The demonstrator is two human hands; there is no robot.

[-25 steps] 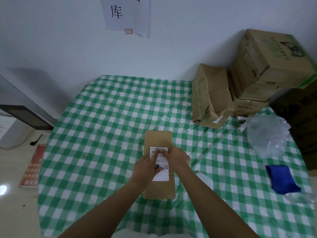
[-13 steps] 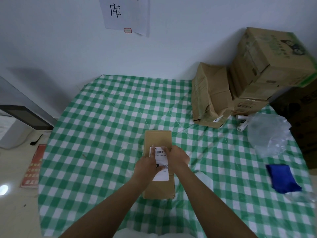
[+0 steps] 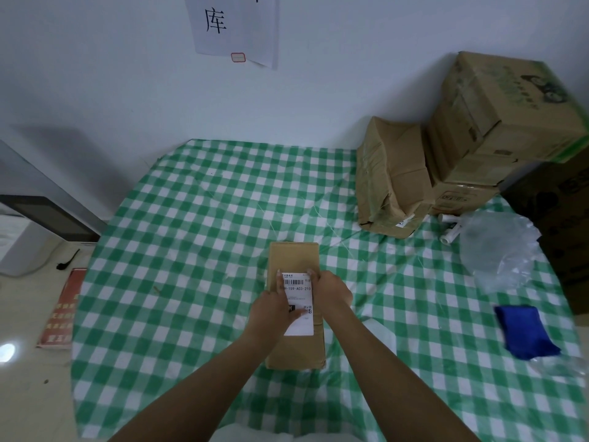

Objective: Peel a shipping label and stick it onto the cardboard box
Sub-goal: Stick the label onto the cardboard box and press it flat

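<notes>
Both hands, left hand (image 3: 271,309) and right hand (image 3: 330,290), press flattened fingers onto the shipping label (image 3: 298,301), bonding it to the cardboard box (image 3: 294,256) on the worktop (image 3: 191,250).

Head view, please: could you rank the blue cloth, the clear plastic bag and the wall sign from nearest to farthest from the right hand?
From the right hand:
1. Blue cloth, on the table's right side, slightly nearer the person.
2. Clear plastic bag, farther right and back, beside the stacked boxes.
3. Wall sign, high on the back wall, left of the hand.
The first two are fairly close; the cloth looks marginally nearer.
</notes>
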